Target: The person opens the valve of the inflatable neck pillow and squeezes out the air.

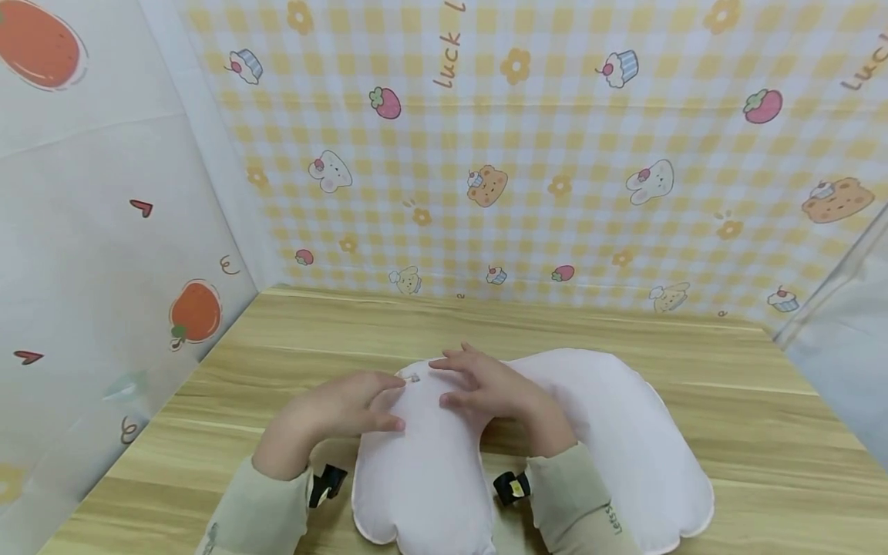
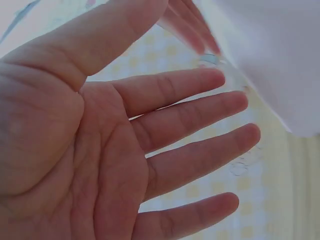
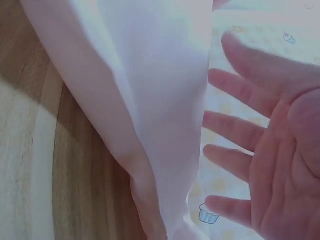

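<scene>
A pale pink, puffed-up U-shaped neck pillow (image 1: 433, 470) lies on the wooden table, its curve toward the back wall. A small clear valve (image 1: 414, 378) sits on the far left part of it. My left hand (image 1: 347, 405) is at the pillow's left edge, index fingertip right by the valve and thumb over the fabric. In the left wrist view its fingers (image 2: 195, 115) are straight and spread, the palm bare. From the right, my right hand (image 1: 489, 381) reaches over the pillow's left arm. Its fingers (image 3: 232, 125) extend loosely beside the pillow (image 3: 165, 95) in the right wrist view.
The wood-grain table (image 1: 312, 331) runs back to a yellow checked cloth wall (image 1: 527, 139) with cartoon prints. A white printed sheet (image 1: 90, 231) hangs on the left. Each wrist carries a black strap device, the right wrist device (image 1: 512, 488) hanging between the pillow's arms.
</scene>
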The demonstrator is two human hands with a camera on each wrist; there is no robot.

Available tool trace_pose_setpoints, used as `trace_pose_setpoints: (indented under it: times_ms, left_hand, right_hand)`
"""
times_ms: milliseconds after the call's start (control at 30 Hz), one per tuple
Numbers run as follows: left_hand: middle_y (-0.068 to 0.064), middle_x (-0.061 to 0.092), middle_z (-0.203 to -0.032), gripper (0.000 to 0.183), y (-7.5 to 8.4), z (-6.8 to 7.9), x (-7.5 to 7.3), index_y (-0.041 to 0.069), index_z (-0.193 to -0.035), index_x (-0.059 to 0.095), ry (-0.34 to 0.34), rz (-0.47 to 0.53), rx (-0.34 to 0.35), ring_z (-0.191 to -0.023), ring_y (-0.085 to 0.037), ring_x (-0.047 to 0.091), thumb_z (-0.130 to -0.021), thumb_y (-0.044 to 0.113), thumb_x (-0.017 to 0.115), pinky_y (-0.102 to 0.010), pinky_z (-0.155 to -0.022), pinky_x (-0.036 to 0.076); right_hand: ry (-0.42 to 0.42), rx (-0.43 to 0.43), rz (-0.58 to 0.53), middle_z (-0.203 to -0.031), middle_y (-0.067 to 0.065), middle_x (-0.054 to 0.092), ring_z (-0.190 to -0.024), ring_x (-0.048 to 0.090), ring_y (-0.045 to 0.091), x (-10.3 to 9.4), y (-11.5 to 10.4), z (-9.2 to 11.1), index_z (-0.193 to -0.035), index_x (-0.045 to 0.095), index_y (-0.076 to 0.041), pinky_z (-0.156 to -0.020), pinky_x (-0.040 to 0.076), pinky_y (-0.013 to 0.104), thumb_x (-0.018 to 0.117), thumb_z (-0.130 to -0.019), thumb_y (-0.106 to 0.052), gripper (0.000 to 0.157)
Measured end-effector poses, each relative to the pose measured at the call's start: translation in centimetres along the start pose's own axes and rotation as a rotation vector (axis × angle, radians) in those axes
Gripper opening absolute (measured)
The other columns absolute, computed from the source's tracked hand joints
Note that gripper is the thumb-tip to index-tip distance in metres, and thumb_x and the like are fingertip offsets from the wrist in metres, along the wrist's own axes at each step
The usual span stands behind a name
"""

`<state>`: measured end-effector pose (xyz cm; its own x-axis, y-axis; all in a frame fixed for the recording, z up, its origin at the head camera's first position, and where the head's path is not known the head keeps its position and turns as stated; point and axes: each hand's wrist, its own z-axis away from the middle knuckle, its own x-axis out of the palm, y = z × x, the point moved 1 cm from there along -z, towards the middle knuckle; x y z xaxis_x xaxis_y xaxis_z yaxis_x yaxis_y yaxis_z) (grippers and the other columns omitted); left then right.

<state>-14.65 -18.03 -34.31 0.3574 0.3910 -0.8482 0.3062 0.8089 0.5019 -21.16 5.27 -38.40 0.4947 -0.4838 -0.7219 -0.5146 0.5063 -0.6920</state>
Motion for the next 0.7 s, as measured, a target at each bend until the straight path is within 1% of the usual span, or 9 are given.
trace_pose_setpoints:
  times_ms: [133, 200, 300, 467, 567, 700]
  left_hand:
    - [-0.013, 0.062, -0.136, 0.06, 0.8, 0.5, -0.2, -0.001, -0.133, 0.059, 0.002, -0.029, 0.032, -0.129, -0.032, 0.057, -0.085, 0.03, 0.078, -0.051, -0.108, 0.045]
    - [-0.013, 0.062, -0.136, 0.06, 1.1, 0.6, -0.1, 0.0, -0.133, 0.059, 0.0, -0.035, 0.035, -0.129, -0.033, 0.056, -0.083, 0.028, 0.079, -0.052, -0.109, 0.044]
    - [-0.012, 0.062, -0.136, 0.061, 1.4, 0.5, 0.2, 0.001, -0.133, 0.059, -0.009, -0.031, 0.021, -0.129, -0.033, 0.056, -0.081, 0.023, 0.081, -0.052, -0.109, 0.043]
    - [-0.013, 0.061, -0.137, 0.061, 1.5, 0.2, 0.6, 0.003, -0.132, 0.06, -0.032, -0.015, -0.02, -0.13, -0.032, 0.056, -0.078, 0.019, 0.083, -0.052, -0.109, 0.044]
    - [-0.014, 0.06, -0.14, 0.062, 1.5, 0.1, 0.8, 0.002, -0.133, 0.06, -0.04, -0.028, -0.02, -0.131, -0.032, 0.055, -0.078, 0.019, 0.084, -0.052, -0.11, 0.043]
    - [-0.013, 0.058, -0.142, 0.061, 1.4, -0.1, 1.0, 0.003, -0.133, 0.06, -0.048, -0.044, -0.022, -0.133, -0.032, 0.053, -0.079, 0.02, 0.084, -0.052, -0.111, 0.042]
  right_hand:
    - [0.017, -0.038, -0.002, -0.156, 0.019, 0.04, -0.152, 0.012, 0.046, 0.0, 0.1, -0.2, -0.138, 0.06, -0.013, -0.12, 0.018, 0.062, 0.07, -0.093, -0.023, 0.047]
    - [0.016, -0.043, -0.014, -0.155, 0.02, 0.04, -0.152, 0.012, 0.046, 0.1, 0.1, -0.3, -0.136, 0.062, -0.012, -0.12, 0.018, 0.062, 0.069, -0.093, -0.021, 0.044]
    - [0.009, -0.035, -0.032, -0.155, 0.02, 0.041, -0.152, 0.011, 0.046, 0.3, 0.2, -0.3, -0.134, 0.063, -0.011, -0.121, 0.018, 0.062, 0.069, -0.093, -0.019, 0.042]
    - [-0.006, -0.03, -0.007, -0.154, 0.021, 0.042, -0.151, 0.015, 0.047, 0.6, 0.5, -0.5, -0.135, 0.063, -0.011, -0.12, 0.017, 0.063, 0.069, -0.094, -0.021, 0.043]
    - [-0.016, -0.034, 0.008, -0.154, 0.021, 0.042, -0.15, 0.017, 0.049, 0.7, 0.5, -0.6, -0.135, 0.063, -0.011, -0.12, 0.018, 0.063, 0.069, -0.094, -0.021, 0.043]
    - [-0.033, -0.033, 0.01, -0.153, 0.021, 0.043, -0.149, 0.02, 0.049, 0.9, 0.6, -0.6, -0.135, 0.063, -0.01, -0.12, 0.022, 0.06, 0.068, -0.094, -0.019, 0.042]
